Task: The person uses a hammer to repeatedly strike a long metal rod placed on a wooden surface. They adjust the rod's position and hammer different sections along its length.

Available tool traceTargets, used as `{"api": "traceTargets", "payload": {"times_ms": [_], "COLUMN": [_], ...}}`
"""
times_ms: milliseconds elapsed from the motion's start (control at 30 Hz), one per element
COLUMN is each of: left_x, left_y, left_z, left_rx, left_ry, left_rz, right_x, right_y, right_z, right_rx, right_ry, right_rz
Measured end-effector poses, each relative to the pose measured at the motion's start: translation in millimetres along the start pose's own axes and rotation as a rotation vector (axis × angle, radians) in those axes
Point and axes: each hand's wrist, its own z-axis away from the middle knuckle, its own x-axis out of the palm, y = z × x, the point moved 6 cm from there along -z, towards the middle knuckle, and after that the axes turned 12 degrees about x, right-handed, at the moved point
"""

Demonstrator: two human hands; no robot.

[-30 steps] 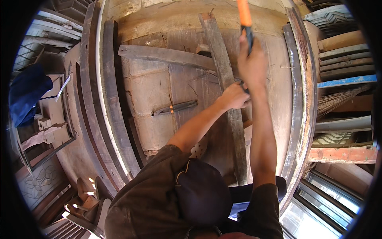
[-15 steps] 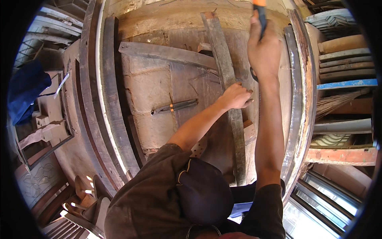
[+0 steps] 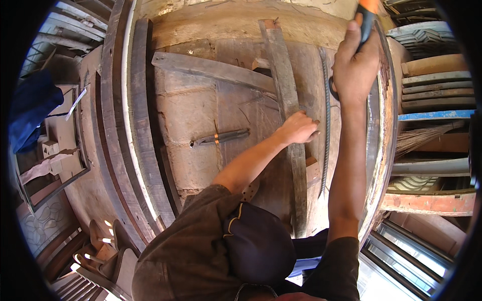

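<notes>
My left hand (image 3: 299, 127) lies over a long, worn wooden beam (image 3: 282, 65), its fingers curled at the beam's right edge. Up at the far right, my right hand (image 3: 356, 72) is closed round a tool with an orange and dark grey handle (image 3: 368, 25). The top of that tool is cut off by the frame, so its kind is hidden. A dark curved piece shows beside the right wrist. Another wooden piece (image 3: 211, 70) slants in from the left to meet the beam. Left of my left hand lies a pair of dark pincers (image 3: 228, 136) with an orange band.
A ribbed steel bar (image 3: 327, 120) lies right of the beam. Long dark timbers (image 3: 143, 100) run along the left, and stacked boards (image 3: 437, 80) stand at the right. Chair-like wooden parts (image 3: 108, 256) are at lower left, dark blue cloth (image 3: 35, 110) at far left.
My right hand has swung to the right with the tool, uncovering the ribbed bar. The left hand stays on the beam; it and the beam appear slightly lower in the picture.
</notes>
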Motion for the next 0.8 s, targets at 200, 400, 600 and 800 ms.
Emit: {"api": "traceTargets", "payload": {"times_ms": [200,400,600,800], "left_x": [15,13,6,42], "left_y": [3,-11,2,-15], "left_z": [0,0,-3,6], "left_rx": [0.12,0.006,0.024,-0.136], "left_ry": [0.405,0.128,0.132,0.186], "left_rz": [0.009,0.046,0.105,0.611], "right_x": [72,24,2,87], "right_y": [139,70,7,108], "right_z": [63,34,1,92], "right_rx": [0.28,0.158,0.021,0.381], "right_ry": [-0.433,-0.318,0.164,-0.476], "right_rz": [0.482,0.248,-0.303,0.374]}}
